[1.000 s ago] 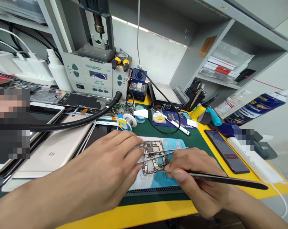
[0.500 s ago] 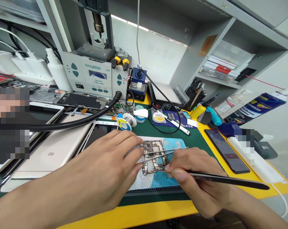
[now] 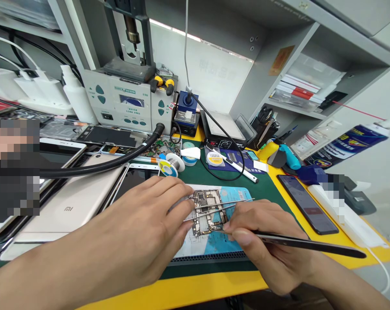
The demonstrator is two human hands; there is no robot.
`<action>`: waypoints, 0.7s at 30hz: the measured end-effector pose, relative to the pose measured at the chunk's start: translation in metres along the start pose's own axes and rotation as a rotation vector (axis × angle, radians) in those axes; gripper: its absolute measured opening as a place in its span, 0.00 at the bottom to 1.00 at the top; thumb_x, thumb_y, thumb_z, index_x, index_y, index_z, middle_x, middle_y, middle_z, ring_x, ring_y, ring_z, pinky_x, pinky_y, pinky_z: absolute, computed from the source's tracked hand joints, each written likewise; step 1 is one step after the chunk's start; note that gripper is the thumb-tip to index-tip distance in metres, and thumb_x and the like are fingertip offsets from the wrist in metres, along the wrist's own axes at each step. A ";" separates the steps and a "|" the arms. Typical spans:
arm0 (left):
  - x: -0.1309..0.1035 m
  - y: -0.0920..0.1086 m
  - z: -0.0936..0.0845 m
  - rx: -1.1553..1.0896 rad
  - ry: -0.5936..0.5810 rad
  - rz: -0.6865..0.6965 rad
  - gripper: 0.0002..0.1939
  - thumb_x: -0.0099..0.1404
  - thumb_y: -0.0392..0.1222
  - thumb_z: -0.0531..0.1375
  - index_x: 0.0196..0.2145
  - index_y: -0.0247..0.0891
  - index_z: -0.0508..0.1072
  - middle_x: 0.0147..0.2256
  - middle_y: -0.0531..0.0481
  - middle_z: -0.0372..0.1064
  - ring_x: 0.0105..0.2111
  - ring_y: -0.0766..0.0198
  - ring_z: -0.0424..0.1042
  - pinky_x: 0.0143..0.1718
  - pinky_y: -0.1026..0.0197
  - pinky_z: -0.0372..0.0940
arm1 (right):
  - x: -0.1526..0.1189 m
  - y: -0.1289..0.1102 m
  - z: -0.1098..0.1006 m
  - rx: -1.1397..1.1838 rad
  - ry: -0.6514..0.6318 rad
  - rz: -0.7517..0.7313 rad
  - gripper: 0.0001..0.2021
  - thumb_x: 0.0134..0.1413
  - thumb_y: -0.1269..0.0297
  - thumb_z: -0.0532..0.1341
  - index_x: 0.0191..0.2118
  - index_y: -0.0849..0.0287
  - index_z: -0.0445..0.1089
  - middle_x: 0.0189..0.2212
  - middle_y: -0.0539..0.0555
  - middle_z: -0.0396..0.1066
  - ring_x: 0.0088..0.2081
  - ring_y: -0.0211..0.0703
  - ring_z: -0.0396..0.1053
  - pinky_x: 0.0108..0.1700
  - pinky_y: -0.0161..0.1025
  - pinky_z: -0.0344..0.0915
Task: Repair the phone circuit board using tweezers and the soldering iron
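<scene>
**Phone board on card, metal prongs across it, both hands in**

Writing first. "QUICK" and "LEAD FREE" are read on the grey station (image 3: 117, 114), with "ESD" near its right side. An "MI" logo is seen on the pale phone back (image 3: 88, 185) at left. Bold lettering is carried by the blue can (image 3: 346, 144) at far right, but most of it cannot be made out. Print on the spool (image 3: 175, 164) is too small to read.

Grip, left hand (image 3: 149, 219): fingers closed round the tweezers (image 3: 226, 203). The two prongs are spread slightly apart and laid across the board (image 3: 201, 198).

Grip, right hand (image 3: 267, 237): a slim dark-handled tool (image 3: 311, 244) is pinched between thumb and fingers. Its thin metal end is held at the board's lower right; whether contact is made cannot be told.

The board is placed on a white and blue card (image 3: 225, 245), between the hands. Green mat (image 3: 266, 189) below, yellow bench (image 3: 169, 292) surface showing around it. A dark phone (image 3: 307, 204) is laid at right. A thick black hose (image 3: 117, 164) is run over the phones at left. Grey shelves (image 3: 294, 109) are fixed behind; a white spray bottle (image 3: 80, 101) is stood beside the station. Pixelated patches are noted at left and right.
</scene>
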State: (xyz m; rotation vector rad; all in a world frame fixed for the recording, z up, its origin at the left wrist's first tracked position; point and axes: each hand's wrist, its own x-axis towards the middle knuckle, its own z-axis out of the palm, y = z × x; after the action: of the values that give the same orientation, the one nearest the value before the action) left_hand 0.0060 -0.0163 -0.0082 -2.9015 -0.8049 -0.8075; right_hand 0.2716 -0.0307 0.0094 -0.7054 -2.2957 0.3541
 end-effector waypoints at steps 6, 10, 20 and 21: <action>0.001 0.000 0.000 -0.001 -0.008 -0.002 0.14 0.79 0.35 0.52 0.52 0.33 0.76 0.51 0.41 0.75 0.50 0.44 0.71 0.44 0.43 0.66 | -0.001 0.000 0.002 0.002 0.009 -0.009 0.05 0.67 0.71 0.60 0.40 0.57 0.73 0.30 0.54 0.82 0.29 0.42 0.79 0.32 0.38 0.71; 0.000 0.000 -0.001 0.007 -0.013 -0.002 0.14 0.79 0.36 0.52 0.53 0.34 0.76 0.52 0.41 0.74 0.51 0.44 0.71 0.46 0.43 0.66 | -0.002 0.000 0.002 0.007 0.012 -0.004 0.05 0.67 0.71 0.60 0.40 0.57 0.73 0.30 0.53 0.81 0.29 0.43 0.78 0.32 0.38 0.71; -0.001 0.000 0.002 0.003 -0.016 -0.007 0.14 0.79 0.36 0.52 0.52 0.34 0.75 0.52 0.41 0.74 0.51 0.44 0.71 0.46 0.43 0.66 | -0.001 0.002 0.002 0.038 0.000 -0.007 0.05 0.67 0.71 0.60 0.40 0.57 0.73 0.29 0.53 0.81 0.27 0.42 0.78 0.31 0.38 0.69; -0.001 0.000 0.002 0.004 -0.018 -0.008 0.13 0.79 0.36 0.52 0.52 0.34 0.75 0.52 0.42 0.74 0.51 0.44 0.71 0.46 0.43 0.66 | -0.001 0.002 0.002 0.037 0.003 -0.011 0.05 0.67 0.71 0.60 0.40 0.57 0.73 0.29 0.53 0.81 0.28 0.42 0.78 0.31 0.38 0.70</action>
State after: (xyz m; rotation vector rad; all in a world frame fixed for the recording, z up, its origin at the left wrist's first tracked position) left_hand 0.0055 -0.0163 -0.0102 -2.9083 -0.8193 -0.7808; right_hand 0.2711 -0.0298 0.0064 -0.6744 -2.2833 0.3899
